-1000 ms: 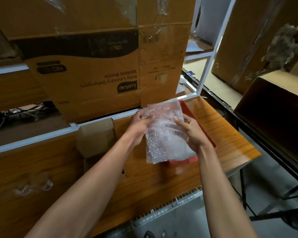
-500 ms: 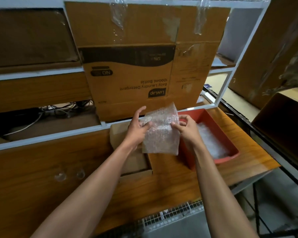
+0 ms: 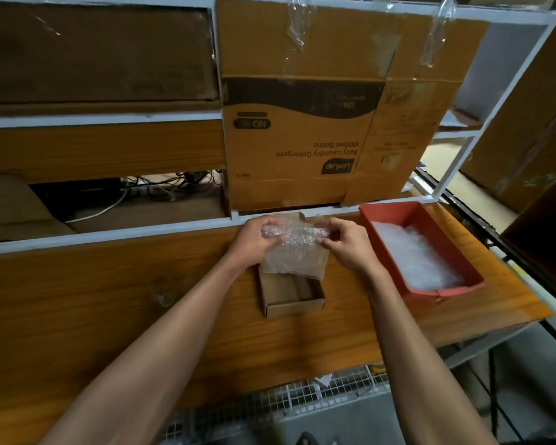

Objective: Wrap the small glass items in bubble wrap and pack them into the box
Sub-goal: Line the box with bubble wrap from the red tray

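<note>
gripping bubble wrap point(image 3: 294, 252) w/ both hands, above box point(image 3: 291, 295)

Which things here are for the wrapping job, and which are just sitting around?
For the job:
- bubble wrap sheet, held by left hand and right hand
- small cardboard box
- red tray of more wrap
- small glass item

Just sitting around:
- big detergent carton
- cables

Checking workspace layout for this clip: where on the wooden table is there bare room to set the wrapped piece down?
Bare wood lies between the small cardboard box and the red tray, and along the table's near edge. Left of the box is mostly free, bar a small clear glass item. Crowded: over the box, where left hand and right hand hold the bubble wrap.
</note>
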### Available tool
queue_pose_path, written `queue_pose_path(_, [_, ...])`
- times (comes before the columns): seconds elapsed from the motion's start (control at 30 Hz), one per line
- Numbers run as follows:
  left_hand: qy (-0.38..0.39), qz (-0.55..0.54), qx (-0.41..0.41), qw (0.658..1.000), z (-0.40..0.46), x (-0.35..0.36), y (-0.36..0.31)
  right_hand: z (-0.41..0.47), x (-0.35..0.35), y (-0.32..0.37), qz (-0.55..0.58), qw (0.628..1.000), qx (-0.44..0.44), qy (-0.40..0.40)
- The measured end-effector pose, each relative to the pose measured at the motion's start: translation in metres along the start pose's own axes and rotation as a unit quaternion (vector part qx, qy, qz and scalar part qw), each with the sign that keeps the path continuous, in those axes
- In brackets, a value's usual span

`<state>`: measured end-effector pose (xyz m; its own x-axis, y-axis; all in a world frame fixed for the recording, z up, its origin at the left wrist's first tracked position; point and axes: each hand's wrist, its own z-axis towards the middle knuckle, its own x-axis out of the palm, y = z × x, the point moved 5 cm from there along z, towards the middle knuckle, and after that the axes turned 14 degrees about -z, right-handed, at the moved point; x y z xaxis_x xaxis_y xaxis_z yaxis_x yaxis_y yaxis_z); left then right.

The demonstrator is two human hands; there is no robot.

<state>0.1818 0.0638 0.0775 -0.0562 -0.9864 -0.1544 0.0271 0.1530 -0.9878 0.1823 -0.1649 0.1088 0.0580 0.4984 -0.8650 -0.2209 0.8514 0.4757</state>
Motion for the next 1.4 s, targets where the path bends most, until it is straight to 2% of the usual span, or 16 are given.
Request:
queue_pose_path(0.1, [-0.037, 0.034, -0.012, 0.999, -0.009, -0.018, 0.007, -0.003, 0.009, 0.011, -0.052, 0.999, -0.01, -0.008])
queue_pose_path(0.2, [-0.047, 0.048, -0.022, 0.997, -0.019, -0.03, 0.011, -0.009, 0.015, 0.019, -0.034, 0.999, -0.007, -0.006])
queue_pose_path(0.3, [-0.051, 0.026, -0.001, 0.998, -0.024, -0.042, 0.011, -0.014, 0.021, 0.021, 0.046, 0.999, 0.014, 0.014])
queue_pose_path(0.4, [-0.043, -0.018, 0.017, 0.999, -0.025, -0.05, 0.013, -0.017, 0.03, 0.024, 0.189, 0.979, 0.032, 0.066])
queue_pose_path(0.5, [-0.015, -0.091, -0.036, 0.995, -0.028, -0.05, 0.019, -0.016, 0.039, 0.02, 0.254, 0.963, 0.04, 0.075])
queue_pose_path(0.57, [-0.009, -0.127, -0.056, 0.99, -0.03, -0.047, 0.023, -0.015, 0.045, 0.015, 0.264, 0.961, 0.058, 0.066])
queue_pose_path(0.73, [-0.062, -0.173, -0.09, 0.979, -0.027, -0.039, 0.046, -0.007, 0.064, -0.002, 0.235, 0.964, 0.115, 0.041])
queue_pose_path(0.9, [-0.025, -0.144, -0.183, 0.972, -0.029, -0.014, 0.083, 0.001, 0.085, -0.027, 0.216, 0.964, 0.145, 0.056])
queue_pose_path(0.97, [-0.027, -0.143, -0.201, 0.969, -0.028, -0.006, 0.094, 0.002, 0.092, -0.034, 0.223, 0.959, 0.157, 0.073])
queue_pose_path(1.07, [-0.058, -0.149, -0.215, 0.963, -0.022, -0.001, 0.105, 0.003, 0.103, -0.04, 0.267, 0.941, 0.157, 0.139])
queue_pose_path(1.2, [-0.083, -0.124, -0.225, 0.963, -0.016, 0.003, 0.117, 0.007, 0.112, -0.053, 0.331, 0.902, 0.181, 0.209])
queue_pose_path(1.33, [-0.085, -0.145, -0.235, 0.957, -0.011, 0.007, 0.122, 0.017, 0.121, -0.065, 0.329, 0.9, 0.187, 0.217])
queue_pose_path(1.4, [-0.092, -0.104, -0.224, 0.965, -0.007, 0.006, 0.118, 0.022, 0.121, -0.065, 0.321, 0.905, 0.171, 0.222])
